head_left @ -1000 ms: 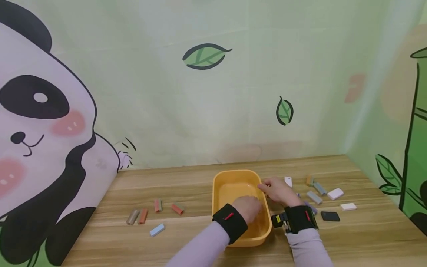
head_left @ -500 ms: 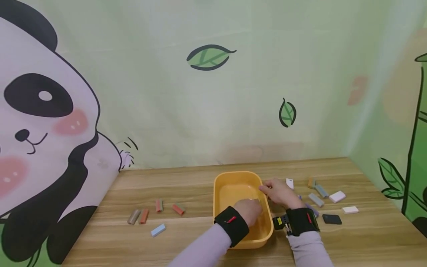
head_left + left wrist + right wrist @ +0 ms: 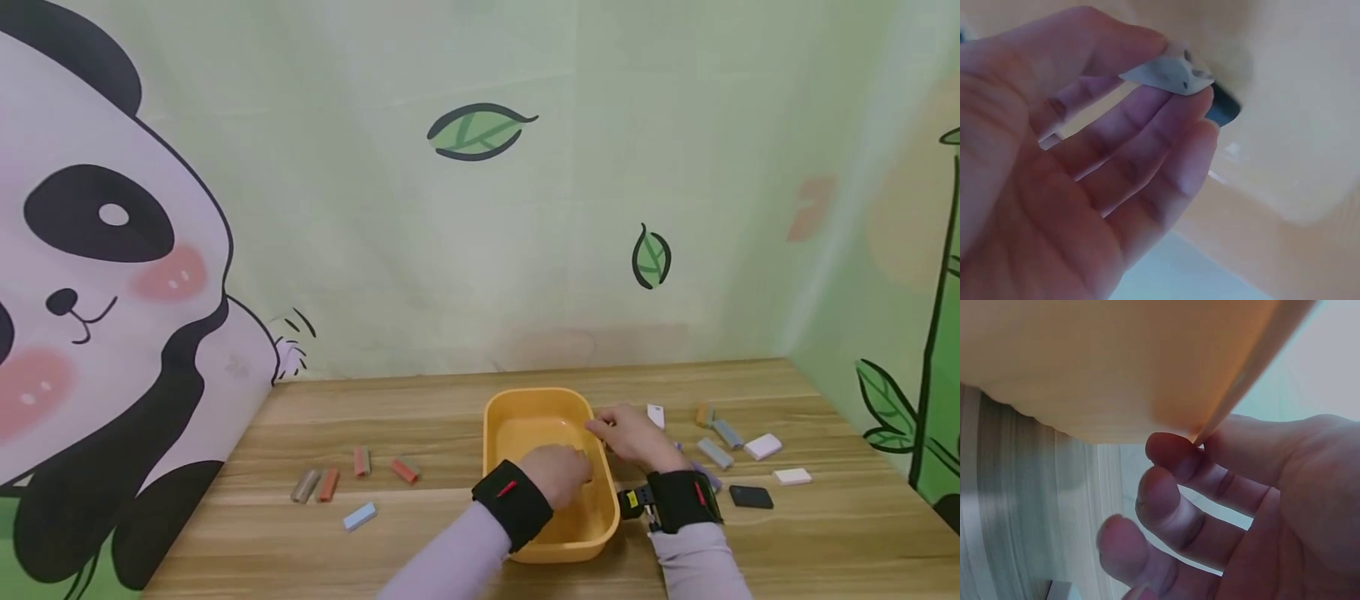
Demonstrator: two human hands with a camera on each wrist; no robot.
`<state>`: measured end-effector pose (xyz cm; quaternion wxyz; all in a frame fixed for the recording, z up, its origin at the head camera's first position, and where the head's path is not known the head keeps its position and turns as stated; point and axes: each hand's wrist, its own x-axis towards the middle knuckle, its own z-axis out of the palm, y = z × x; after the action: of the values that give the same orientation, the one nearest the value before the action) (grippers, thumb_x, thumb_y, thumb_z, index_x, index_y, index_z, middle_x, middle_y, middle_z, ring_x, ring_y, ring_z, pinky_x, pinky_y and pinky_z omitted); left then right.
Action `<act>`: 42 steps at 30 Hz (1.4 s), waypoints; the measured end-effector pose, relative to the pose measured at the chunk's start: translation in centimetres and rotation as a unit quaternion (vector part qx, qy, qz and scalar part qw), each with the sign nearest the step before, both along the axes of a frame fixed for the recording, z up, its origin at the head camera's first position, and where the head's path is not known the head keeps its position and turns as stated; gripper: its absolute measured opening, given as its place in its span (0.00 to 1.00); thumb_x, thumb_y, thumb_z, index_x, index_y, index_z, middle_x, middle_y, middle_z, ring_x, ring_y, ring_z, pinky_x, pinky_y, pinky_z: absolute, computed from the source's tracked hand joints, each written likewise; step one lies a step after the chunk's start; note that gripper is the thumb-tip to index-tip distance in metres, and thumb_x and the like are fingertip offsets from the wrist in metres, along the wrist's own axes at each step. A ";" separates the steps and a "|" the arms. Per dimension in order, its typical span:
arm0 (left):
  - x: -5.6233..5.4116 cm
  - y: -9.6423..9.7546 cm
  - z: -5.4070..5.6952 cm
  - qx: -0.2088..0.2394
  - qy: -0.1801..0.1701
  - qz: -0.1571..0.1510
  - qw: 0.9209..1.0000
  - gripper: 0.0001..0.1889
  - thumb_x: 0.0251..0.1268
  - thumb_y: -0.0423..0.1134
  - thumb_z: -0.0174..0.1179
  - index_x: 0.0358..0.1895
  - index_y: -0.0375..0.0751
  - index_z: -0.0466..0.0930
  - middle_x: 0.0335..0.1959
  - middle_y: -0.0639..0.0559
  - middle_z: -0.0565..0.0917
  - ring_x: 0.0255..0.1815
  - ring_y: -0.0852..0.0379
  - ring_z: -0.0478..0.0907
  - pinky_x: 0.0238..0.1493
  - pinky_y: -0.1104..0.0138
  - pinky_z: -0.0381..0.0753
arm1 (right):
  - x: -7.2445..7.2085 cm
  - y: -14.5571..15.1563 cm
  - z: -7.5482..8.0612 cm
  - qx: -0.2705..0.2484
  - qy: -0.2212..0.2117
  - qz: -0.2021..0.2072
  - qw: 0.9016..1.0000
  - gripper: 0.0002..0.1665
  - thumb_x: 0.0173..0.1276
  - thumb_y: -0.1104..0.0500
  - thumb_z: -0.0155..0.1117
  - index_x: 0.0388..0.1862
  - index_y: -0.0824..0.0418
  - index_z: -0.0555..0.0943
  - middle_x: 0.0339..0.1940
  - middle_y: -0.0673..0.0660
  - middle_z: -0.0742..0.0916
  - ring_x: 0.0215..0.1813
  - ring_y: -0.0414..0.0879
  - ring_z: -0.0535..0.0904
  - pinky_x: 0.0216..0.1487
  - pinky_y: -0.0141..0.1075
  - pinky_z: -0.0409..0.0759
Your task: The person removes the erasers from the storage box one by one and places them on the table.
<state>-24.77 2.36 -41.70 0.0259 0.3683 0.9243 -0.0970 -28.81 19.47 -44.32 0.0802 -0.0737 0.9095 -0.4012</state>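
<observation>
A deep yellow plastic bin [image 3: 491,433] stands on the wooden table. Inside it is my left hand [image 3: 553,477]. Thumb and fingertips of that hand [image 3: 1116,144] pinch a small white block with dark smudges, eraser-like [image 3: 1175,74], over the bin's floor. Just beyond the block shows a dark piece [image 3: 1225,109], partly covered by the fingers. At the bin's right side my right hand [image 3: 637,435] grips the rim. Its thumb and forefinger pinch the edge in the right wrist view, the other fingers [image 3: 1160,497] curling loosely below the rim.
Left of the bin lie several small blocks: grey-brown [image 3: 305,486], orange [image 3: 328,483], two red-and-green, and light blue [image 3: 360,517]. More are scattered on the right, among them white [image 3: 763,447], grey [image 3: 715,453] and black [image 3: 751,497] ones. A printed panda backdrop [image 3: 480,250] rises behind the table.
My left hand has shifted slightly leftward inside the bin. The right hand keeps its hold on the rim. The whole head view has drifted a little.
</observation>
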 end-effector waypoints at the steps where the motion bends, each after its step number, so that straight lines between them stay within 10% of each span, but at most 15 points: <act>1: -0.1 -0.2 0.4 0.009 -0.014 -0.002 1.000 0.06 0.71 0.37 0.66 0.46 0.52 0.86 0.39 0.57 0.88 0.36 0.62 0.83 0.40 0.70 0.83 | 0.0 0.0 0.0 -0.001 0.000 0.001 1.000 0.19 0.81 0.56 0.55 0.28 0.62 0.77 0.17 0.48 0.67 0.18 0.42 0.64 0.24 0.32 0.62; 11: -2.6 -4.4 5.2 0.110 -0.108 0.030 0.988 0.14 0.66 0.31 0.68 0.53 0.41 0.80 0.48 0.50 0.86 0.43 0.59 0.80 0.48 0.67 0.81 | 0.1 -0.1 0.0 -0.005 -0.011 -0.010 1.000 0.19 0.82 0.56 0.54 0.31 0.65 0.78 0.16 0.48 0.69 0.17 0.41 0.64 0.24 0.33 0.63; 17: -5.1 -9.1 5.9 0.199 -0.130 0.091 0.967 0.13 0.66 0.29 0.65 0.52 0.34 0.78 0.47 0.42 0.85 0.42 0.52 0.77 0.51 0.57 0.81 | 0.3 -0.2 0.0 -0.001 -0.001 -0.010 1.000 0.20 0.82 0.56 0.54 0.28 0.63 0.77 0.14 0.48 0.67 0.16 0.40 0.61 0.23 0.33 0.61; 29: -8.0 -17.2 3.3 0.193 -0.094 0.146 0.966 0.09 0.62 0.24 0.63 0.45 0.33 0.78 0.43 0.42 0.83 0.39 0.51 0.74 0.46 0.57 0.77 | 0.4 -0.3 0.2 -0.005 0.007 -0.006 1.000 0.21 0.81 0.57 0.54 0.25 0.61 0.74 0.16 0.48 0.68 0.18 0.41 0.62 0.24 0.33 0.61; 42: -8.9 -19.4 -1.5 0.179 -0.015 0.170 0.969 0.09 0.58 0.22 0.65 0.38 0.39 0.81 0.41 0.44 0.86 0.40 0.49 0.78 0.44 0.54 0.79 | 0.1 -0.1 -0.1 -0.009 0.006 -0.003 1.000 0.21 0.82 0.57 0.54 0.25 0.61 0.75 0.16 0.48 0.69 0.17 0.41 0.63 0.24 0.33 0.64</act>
<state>-33.63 -17.09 -43.22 -0.0105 0.2059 0.9752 0.0809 -28.68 19.32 -44.38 0.0731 -0.0743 0.9063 -0.4095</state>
